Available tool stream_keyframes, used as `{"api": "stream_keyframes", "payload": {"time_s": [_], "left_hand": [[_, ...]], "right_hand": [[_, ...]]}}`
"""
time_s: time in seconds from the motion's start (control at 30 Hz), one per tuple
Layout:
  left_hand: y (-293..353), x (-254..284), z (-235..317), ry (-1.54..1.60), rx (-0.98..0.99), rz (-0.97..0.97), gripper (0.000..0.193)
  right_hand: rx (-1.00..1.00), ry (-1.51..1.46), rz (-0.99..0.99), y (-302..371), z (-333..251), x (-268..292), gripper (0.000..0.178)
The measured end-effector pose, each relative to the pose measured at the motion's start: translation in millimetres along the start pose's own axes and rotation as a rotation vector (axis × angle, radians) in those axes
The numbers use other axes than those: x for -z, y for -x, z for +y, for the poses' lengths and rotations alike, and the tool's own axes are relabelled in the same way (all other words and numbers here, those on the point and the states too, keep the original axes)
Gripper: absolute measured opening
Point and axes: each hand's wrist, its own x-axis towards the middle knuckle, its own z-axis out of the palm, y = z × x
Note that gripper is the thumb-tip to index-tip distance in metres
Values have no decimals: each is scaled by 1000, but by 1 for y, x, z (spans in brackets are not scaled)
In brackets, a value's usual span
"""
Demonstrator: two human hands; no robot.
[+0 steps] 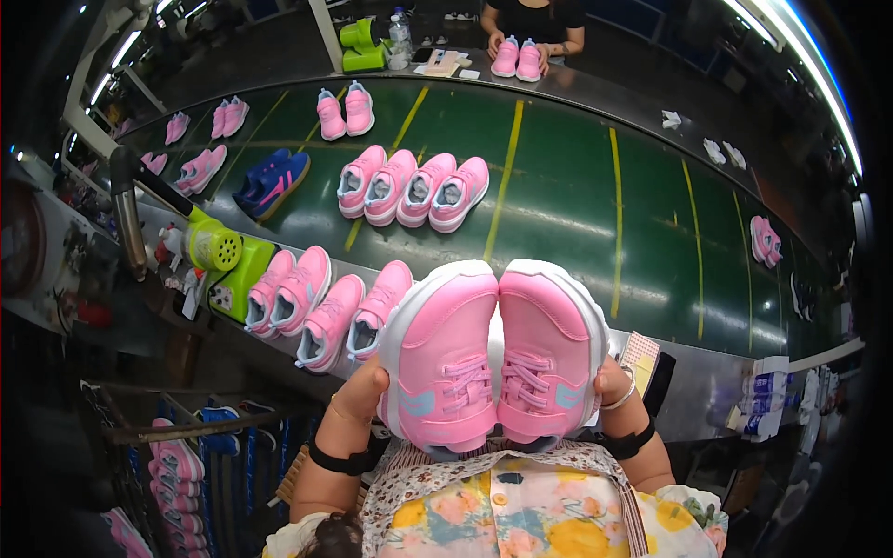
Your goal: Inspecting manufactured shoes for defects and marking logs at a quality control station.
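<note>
My left hand (365,391) grips one pink shoe (442,363), my right hand (610,383) its mate (547,358), side by side near the worktop (698,377). I judge them light, soft-topped, best held by the firmer soles (393,344).

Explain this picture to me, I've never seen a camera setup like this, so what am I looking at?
No robot here: these are a person's own bare hands, seen from above by a wide fisheye camera worn on their head, which is why straight edges curve. The left hand holds one pink shoe and the right hand holds another, side by side, toes pointing away from the body. Beyond them, a green surface with yellow lines carries more pink shoes and a dark blue pair. Across it, another person has a pink pair in front of them.
</note>
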Motion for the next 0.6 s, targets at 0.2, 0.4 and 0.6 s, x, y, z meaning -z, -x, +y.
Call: {"api": "stream_keyframes", "payload": {"time_s": [0.2,0.4,0.6], "left_hand": [[5,-20,31,-295,-8,141,85],[8,-29,40,-357,0,174,86],[12,-28,39,-361,-9,174,82]], "right_hand": [[15,77,113,8,-8,-9,99],[-10,145,186,14,-10,-12,98],[33,249,222,10,-18,-30,96]]}}
